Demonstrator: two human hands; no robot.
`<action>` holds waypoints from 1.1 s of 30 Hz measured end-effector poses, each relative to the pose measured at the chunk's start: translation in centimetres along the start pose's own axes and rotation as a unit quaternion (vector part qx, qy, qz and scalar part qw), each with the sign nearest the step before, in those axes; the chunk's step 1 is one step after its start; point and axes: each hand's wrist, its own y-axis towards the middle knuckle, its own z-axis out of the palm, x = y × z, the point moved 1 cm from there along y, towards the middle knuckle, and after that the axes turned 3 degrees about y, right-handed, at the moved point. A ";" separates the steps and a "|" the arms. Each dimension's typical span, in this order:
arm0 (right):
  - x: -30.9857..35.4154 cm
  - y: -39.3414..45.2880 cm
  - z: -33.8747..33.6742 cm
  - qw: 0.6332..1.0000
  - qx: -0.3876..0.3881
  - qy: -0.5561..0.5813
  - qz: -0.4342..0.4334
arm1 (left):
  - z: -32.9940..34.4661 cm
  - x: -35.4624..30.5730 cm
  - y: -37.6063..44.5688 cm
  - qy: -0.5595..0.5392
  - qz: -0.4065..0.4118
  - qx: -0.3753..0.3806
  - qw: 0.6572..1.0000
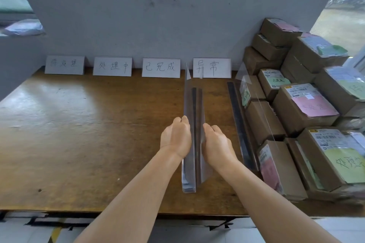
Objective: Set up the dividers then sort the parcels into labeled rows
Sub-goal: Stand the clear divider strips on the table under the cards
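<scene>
Head view: our left hand (175, 137) and right hand (216, 144) press flat-fingered against the clear acrylic divider (193, 124) between the third and fourth white labels; we keep it upright and square to the brown wooden table (79, 134).

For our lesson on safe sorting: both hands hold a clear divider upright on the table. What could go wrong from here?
1. The divider is held between the left hand and right hand; released, it might tip over.
2. The second divider stands against the stacked parcels; a sliding box could topple it.
</scene>
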 end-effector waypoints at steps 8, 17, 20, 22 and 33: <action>3.8 0.3 3.0 1.000 -0.018 -0.022 -0.009 | -2.9 6.0 -0.5 0.000 -0.044 0.015 0.999; 6.1 1.0 4.1 0.996 -0.055 -0.042 0.062 | -5.1 11.7 -0.6 -0.038 -0.047 -0.023 0.998; 5.3 1.6 3.5 0.993 -0.056 -0.068 0.076 | -5.6 12.3 -0.6 -0.011 -0.020 -0.020 1.000; 4.9 2.0 3.3 0.993 -0.056 -0.079 0.072 | -5.4 12.6 -0.8 -0.006 -0.013 -0.007 1.000; 4.5 5.1 2.0 0.993 -0.060 -0.085 0.052 | -3.6 12.2 -0.1 -0.038 -0.024 0.005 0.999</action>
